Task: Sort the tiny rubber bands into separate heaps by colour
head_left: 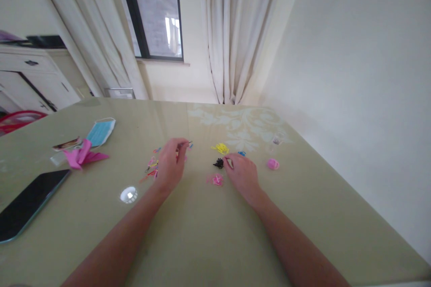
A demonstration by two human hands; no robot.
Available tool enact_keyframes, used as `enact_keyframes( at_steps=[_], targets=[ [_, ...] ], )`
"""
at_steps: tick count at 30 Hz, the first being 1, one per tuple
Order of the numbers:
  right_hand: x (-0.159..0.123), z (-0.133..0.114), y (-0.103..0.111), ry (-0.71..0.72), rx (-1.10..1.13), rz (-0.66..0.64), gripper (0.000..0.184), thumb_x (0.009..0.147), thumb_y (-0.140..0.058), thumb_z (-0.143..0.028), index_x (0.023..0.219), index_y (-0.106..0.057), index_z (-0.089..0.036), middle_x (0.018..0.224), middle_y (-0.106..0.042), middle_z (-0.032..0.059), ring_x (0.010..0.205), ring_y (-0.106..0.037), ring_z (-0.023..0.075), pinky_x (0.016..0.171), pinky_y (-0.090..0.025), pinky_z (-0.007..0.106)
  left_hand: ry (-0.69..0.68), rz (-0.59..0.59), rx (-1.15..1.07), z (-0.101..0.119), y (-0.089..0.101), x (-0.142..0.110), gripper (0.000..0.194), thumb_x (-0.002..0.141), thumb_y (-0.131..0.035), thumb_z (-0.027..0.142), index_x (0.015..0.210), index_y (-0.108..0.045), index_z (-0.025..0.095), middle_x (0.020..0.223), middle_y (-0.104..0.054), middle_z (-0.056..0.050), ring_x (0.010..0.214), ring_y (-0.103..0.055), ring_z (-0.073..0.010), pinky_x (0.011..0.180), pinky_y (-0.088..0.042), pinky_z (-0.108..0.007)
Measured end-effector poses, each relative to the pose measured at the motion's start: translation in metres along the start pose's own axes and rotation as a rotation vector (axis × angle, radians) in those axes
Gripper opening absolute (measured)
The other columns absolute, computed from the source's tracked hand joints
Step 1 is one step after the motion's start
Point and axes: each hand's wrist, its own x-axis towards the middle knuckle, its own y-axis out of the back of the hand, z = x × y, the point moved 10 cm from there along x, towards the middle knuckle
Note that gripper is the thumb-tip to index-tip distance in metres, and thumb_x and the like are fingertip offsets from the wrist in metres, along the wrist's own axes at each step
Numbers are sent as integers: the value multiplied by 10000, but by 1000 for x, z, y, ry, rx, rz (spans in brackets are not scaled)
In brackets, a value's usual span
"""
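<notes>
My left hand (172,161) reaches over a mixed scatter of small coloured rubber bands (153,163), partly covering it. Its thumb and forefinger are pinched together beside a few bands; what lies between them is too small to tell. My right hand (243,174) is closed in a pinch at the edge of a small pile of black rubber bands (218,163). Around it are piles of yellow rubber bands (221,148), pink rubber bands (217,180) and blue rubber bands (241,154), the blue ones partly hidden behind the hand. A round pink clump (272,164) lies farther right.
On the left of the glossy table (202,242) lie a dark phone (32,202), a pink folded item (82,156) and a blue face mask (101,132). A small clear object (277,140) rests at the right. A white wall (367,76) runs along the table's right edge.
</notes>
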Motion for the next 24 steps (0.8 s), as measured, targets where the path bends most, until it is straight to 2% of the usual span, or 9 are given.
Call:
enact_keyframes(
  at_steps=[4,8,11,16,19,22,24],
  targets=[
    [-1,-1,3,19,5,34,250,1053,-557,-278,1031,-802,-236,1091,-821,67,943,-759,236,730,-489,299,34,101,-321,16,22,-6,206,1026,-599,398,1056,-721,235,996,-769,-42,904,-722,-182,818,-571,-309],
    [-2,-2,5,25,13,56,251,1048,-560,-279,1000,-803,-238,1049,-824,71,900,-757,230,715,-484,302,74,78,-475,22,18,-11,192,992,-671,397,1058,-751,236,1015,-790,-51,909,-749,-179,833,-613,-311],
    [-2,-2,6,21,23,63,250,1046,-563,-284,1002,-805,-241,1045,-825,73,893,-755,232,708,-478,303,122,46,-543,19,10,-12,188,964,-716,396,1056,-754,237,998,-804,-51,869,-762,-177,811,-637,-312],
    [-2,0,9,7,37,83,244,1053,-570,-294,1015,-805,-240,1043,-822,68,879,-748,224,699,-466,290,125,55,-617,23,10,-13,148,938,-754,346,1034,-756,233,998,-812,-52,895,-773,-177,860,-647,-326],
    [-4,0,15,24,100,146,212,1041,-614,-324,1035,-807,-235,972,-812,66,812,-732,212,704,-474,291,118,57,-636,28,10,-15,144,926,-767,329,1017,-754,217,994,-811,-60,911,-776,-180,885,-650,-335],
    [-12,-9,31,123,236,276,258,1032,-651,-416,1094,-806,-220,861,-769,65,734,-692,190,720,-496,290,104,52,-636,32,8,-16,163,908,-785,332,1005,-745,208,977,-807,-61,909,-782,-187,875,-656,-337],
    [-21,-20,42,239,339,352,321,1037,-643,-463,1166,-790,-209,874,-749,73,741,-678,182,737,-515,289,87,24,-616,34,4,-17,170,905,-788,335,1007,-742,207,962,-805,-56,894,-786,-188,868,-660,-339]
  ],
)
